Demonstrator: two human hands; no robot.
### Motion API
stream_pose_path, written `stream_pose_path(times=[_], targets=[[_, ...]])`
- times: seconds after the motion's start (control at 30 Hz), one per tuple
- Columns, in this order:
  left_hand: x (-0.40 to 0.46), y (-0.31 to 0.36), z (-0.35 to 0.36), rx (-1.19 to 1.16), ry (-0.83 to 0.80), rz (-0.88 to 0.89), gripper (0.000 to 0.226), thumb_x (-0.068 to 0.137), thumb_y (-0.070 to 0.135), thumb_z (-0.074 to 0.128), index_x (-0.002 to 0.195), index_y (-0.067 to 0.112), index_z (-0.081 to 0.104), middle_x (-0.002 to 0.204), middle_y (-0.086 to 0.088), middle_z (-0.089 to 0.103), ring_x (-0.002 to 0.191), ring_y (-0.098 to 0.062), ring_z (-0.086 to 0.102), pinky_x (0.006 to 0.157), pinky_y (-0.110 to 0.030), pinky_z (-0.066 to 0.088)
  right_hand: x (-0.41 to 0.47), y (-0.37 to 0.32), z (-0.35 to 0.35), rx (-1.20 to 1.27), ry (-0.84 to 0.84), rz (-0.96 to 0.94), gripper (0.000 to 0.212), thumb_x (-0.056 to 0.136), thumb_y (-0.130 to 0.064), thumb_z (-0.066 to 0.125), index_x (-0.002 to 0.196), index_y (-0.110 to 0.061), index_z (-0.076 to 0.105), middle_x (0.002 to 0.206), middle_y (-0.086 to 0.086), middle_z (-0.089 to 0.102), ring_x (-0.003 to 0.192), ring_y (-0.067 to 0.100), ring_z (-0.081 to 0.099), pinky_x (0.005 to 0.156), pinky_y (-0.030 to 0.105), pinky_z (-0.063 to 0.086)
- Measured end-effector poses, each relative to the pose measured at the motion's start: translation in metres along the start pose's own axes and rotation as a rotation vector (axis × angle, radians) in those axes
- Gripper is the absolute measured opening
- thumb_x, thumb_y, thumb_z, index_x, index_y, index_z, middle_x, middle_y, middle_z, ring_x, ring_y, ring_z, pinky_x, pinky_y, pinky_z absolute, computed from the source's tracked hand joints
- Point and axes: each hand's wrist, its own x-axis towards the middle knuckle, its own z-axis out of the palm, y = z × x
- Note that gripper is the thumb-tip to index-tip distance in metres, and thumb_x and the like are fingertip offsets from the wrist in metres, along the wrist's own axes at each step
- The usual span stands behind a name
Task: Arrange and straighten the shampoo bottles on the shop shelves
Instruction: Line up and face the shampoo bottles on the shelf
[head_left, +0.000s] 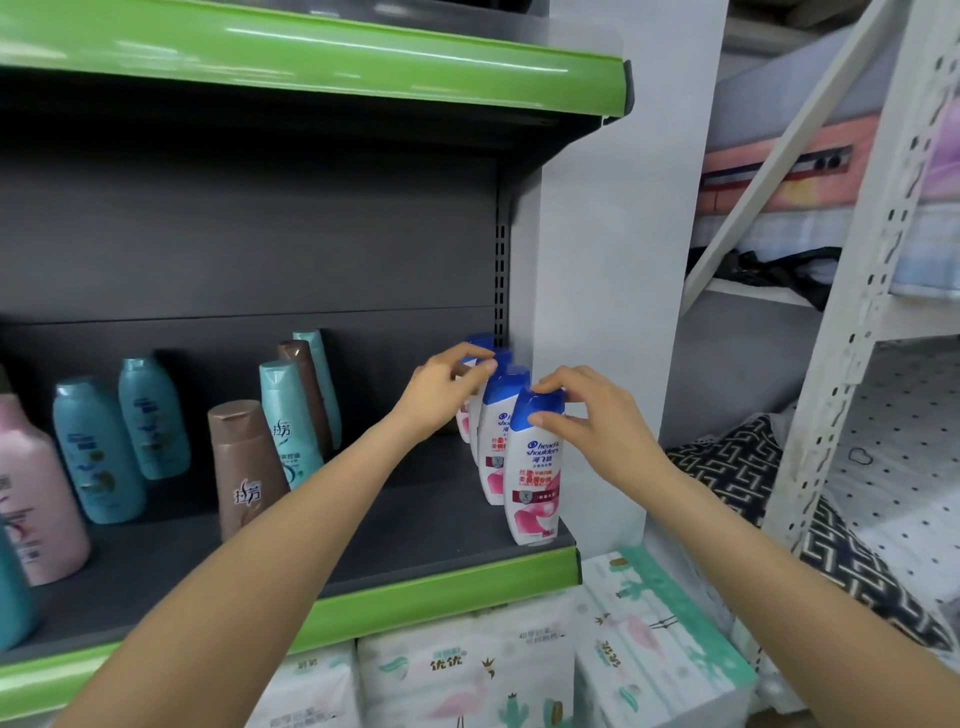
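I pinch the front bottle (535, 467) cap with my right hand (587, 421) to square it; my left hand (441, 395) grips a rear bottle (480, 345), steadying the row.

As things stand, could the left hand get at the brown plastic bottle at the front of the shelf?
Probably yes. The left hand grips a blue-capped white bottle at the back of the row, and the brown plastic bottle stands in front of the teal ones, beside the forearm, with bare shelf between.

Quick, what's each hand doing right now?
Left hand: pinches the blue cap of a white shampoo bottle at the back of the row.
Right hand: grips the blue cap of the front white shampoo bottle.
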Motion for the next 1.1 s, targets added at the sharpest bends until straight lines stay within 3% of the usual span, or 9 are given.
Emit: stream_pose_path(times=[0.1,0.27,0.4,0.5,0.63,0.73,0.83,0.97,1.1], targets=[[0.014,-0.005,-0.007,-0.014,0.081,-0.038,0.02,0.096,0.03,0.046,0.109,0.025,0.062,0.109,-0.001,0.065,0.102,-0.019,0.06,0.088,-0.03,0.046,0.011,-0.004,-0.005,-0.03,-0.044,0.039,0.03,0.089,-0.029,0.061,0.117,-0.02,0.058,0.115,-0.005,0.055,0.107,0.01,0.052,0.087,0.024,0.046],[0.041,-0.012,-0.009,0.224,-0.014,-0.026,0.029,0.095,0.015,0.047,0.122,0.02,0.058,0.127,-0.003,0.057,0.117,-0.018,0.052,0.094,-0.025,0.039,0.04,-0.007,-0.009,-0.167,-0.165,0.027,0.04,0.097,-0.033,0.046,0.135,-0.021,0.047,0.138,-0.001,0.048,0.124,0.013,0.045,0.091,0.017,0.031],[0.056,-0.018,-0.005,0.289,-0.188,-0.008,0.046,0.093,0.011,0.05,0.136,0.027,0.046,0.142,-0.003,0.044,0.128,-0.021,0.043,0.104,-0.03,0.035,0.054,-0.004,-0.004,-0.132,-0.317,0.12,0.039,0.098,-0.032,0.046,0.136,-0.023,0.047,0.139,-0.001,0.047,0.126,0.016,0.044,0.092,0.018,0.034],[0.059,-0.022,0.0,0.252,-0.263,-0.022,0.049,0.093,0.012,0.052,0.138,0.029,0.042,0.144,0.0,0.042,0.127,-0.02,0.043,0.103,-0.029,0.036,0.057,-0.002,-0.002,-0.097,-0.34,0.155,0.037,0.098,-0.032,0.044,0.132,-0.022,0.051,0.135,-0.001,0.05,0.123,0.014,0.047,0.091,0.019,0.035],[0.048,-0.026,0.003,0.148,-0.076,-0.024,0.037,0.086,0.012,0.063,0.12,0.02,0.052,0.126,-0.005,0.056,0.103,-0.014,0.052,0.087,-0.022,0.037,0.054,0.001,-0.001,-0.064,-0.329,0.143,0.034,0.099,-0.032,0.042,0.13,-0.023,0.054,0.134,-0.002,0.05,0.12,0.011,0.046,0.094,0.018,0.034],[0.039,-0.029,0.004,0.103,0.065,-0.04,0.027,0.083,0.013,0.068,0.104,0.016,0.051,0.117,-0.004,0.058,0.097,-0.015,0.051,0.079,-0.022,0.037,0.054,0.003,0.0,-0.062,-0.333,0.138,0.033,0.099,-0.031,0.042,0.129,-0.024,0.055,0.133,-0.002,0.051,0.12,0.012,0.046,0.098,0.022,0.034],[0.033,-0.026,0.002,0.088,0.109,-0.05,0.025,0.083,0.011,0.068,0.101,0.015,0.051,0.112,-0.002,0.058,0.093,-0.014,0.051,0.067,-0.014,0.039,0.055,0.003,0.0,-0.066,-0.336,0.14,0.033,0.099,-0.032,0.042,0.129,-0.025,0.055,0.133,-0.002,0.051,0.117,0.01,0.046,0.095,0.02,0.034],[0.025,-0.014,-0.004,0.056,0.188,-0.024,0.025,0.082,0.011,0.069,0.103,0.015,0.057,0.106,0.001,0.061,0.094,-0.013,0.055,0.076,-0.02,0.041,0.055,0.004,0.0,-0.068,-0.335,0.144,0.034,0.098,-0.032,0.043,0.129,-0.025,0.055,0.133,-0.002,0.05,0.12,0.013,0.046,0.096,0.022,0.035],[0.01,0.003,-0.022,0.047,0.264,0.081,0.027,0.083,0.013,0.069,0.108,0.014,0.059,0.103,0.004,0.061,0.092,-0.008,0.055,0.076,-0.017,0.043,0.056,0.002,-0.002,-0.057,-0.35,0.165,0.035,0.098,-0.033,0.044,0.13,-0.023,0.053,0.133,0.001,0.051,0.118,0.015,0.048,0.091,0.022,0.038]])
